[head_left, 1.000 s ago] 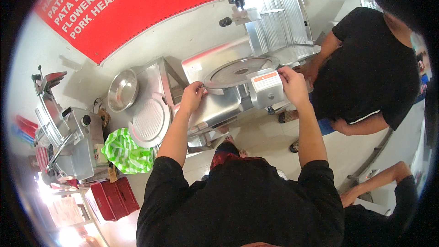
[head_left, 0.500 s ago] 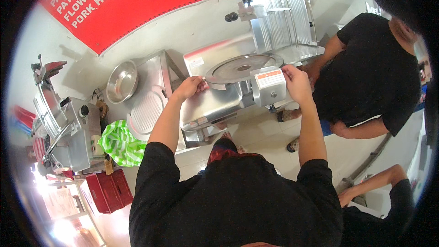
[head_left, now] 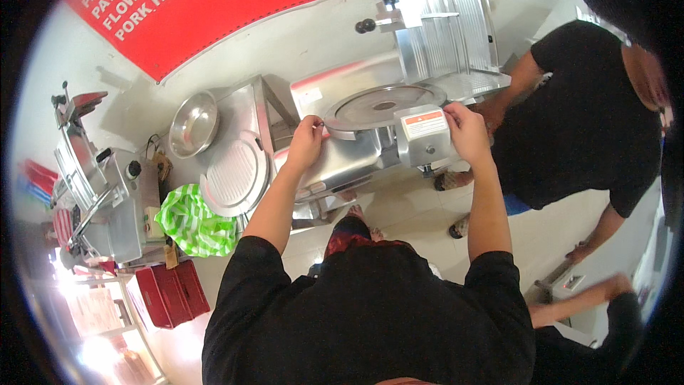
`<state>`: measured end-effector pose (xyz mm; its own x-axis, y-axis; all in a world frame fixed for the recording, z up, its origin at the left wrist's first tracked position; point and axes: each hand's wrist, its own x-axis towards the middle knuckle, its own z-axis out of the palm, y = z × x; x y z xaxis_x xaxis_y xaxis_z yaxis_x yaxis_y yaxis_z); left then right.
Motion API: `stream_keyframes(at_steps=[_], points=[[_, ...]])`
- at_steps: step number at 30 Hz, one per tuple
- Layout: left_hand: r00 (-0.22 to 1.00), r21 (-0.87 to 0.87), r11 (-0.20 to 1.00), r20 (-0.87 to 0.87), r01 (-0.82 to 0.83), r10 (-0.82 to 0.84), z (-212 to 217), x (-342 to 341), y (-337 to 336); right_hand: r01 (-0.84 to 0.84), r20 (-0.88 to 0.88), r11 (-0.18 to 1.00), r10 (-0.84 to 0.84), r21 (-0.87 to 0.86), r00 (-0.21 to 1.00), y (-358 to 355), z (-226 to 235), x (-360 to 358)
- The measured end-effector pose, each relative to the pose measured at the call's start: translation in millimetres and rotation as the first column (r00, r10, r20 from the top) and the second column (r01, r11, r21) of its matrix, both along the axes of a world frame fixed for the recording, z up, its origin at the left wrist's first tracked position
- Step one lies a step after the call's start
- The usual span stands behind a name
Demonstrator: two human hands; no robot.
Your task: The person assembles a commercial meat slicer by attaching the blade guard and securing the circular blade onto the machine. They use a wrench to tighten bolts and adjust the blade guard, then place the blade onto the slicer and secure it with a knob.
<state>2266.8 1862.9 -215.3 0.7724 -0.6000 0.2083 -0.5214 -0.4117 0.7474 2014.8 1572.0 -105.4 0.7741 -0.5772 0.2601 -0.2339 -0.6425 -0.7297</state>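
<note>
A metal slicer (head_left: 349,153) stands in front of me, its round flat blade (head_left: 413,107) facing upward. At the blade's near right sits a boxy metal housing (head_left: 420,144) with an orange and white label and a knob. The fingers of my right hand (head_left: 467,134) curl around the housing's upper right edge, gripping it. My left hand (head_left: 306,141) is closed in a pinch by the left rim of the blade; what lies between its fingertips is too small to make out. Behind the blade rises the slicer's ribbed carriage (head_left: 445,36) with black knobs.
A round ribbed plate (head_left: 236,175) and a steel bowl (head_left: 194,125) lie on the metal table at left. Beside them are a green striped bag (head_left: 194,222), another slicer (head_left: 107,199) and a red crate (head_left: 171,296). A person in black (head_left: 577,121) stands close at right; another person's arm (head_left: 584,299) reaches in lower right.
My left hand has turned more upright by the blade's left rim. My right hand stays on the housing. The person at right has lowered one arm, and the lower-right arm has shifted.
</note>
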Motion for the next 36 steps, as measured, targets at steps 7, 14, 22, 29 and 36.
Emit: stream_keyframes(at_steps=[7, 14, 22, 29, 36], points=[[0.993, 0.032, 0.999, -0.116, -0.011, 0.015, 1, -5, -3, -0.019, 0.053, 1.0, 0.02, -0.02, 0.998, -11, -24, -7], [0.995, 0.052, 0.999, -0.099, 0.015, -0.01, -8, 0, -3, -0.049, 0.025, 0.999, 0.049, -0.017, 0.998, -8, -17, -2], [0.818, -0.01, 0.997, -0.572, 0.079, -0.07, -15, 26, -5, -0.037, -0.016, 0.999, 0.037, -0.012, 0.999, -1, -3, -2], [0.997, -0.007, 1.0, -0.066, 0.028, -0.028, -22, 7, -4, -0.009, 0.0, 1.0, 0.009, -0.012, 1.0, 6, -4, -5], [1.0, 0.043, 0.999, 0.003, -0.013, 0.013, -10, -9, -7, 0.001, 0.0, 1.0, -0.001, -0.013, 1.0, 6, -5, -6]])
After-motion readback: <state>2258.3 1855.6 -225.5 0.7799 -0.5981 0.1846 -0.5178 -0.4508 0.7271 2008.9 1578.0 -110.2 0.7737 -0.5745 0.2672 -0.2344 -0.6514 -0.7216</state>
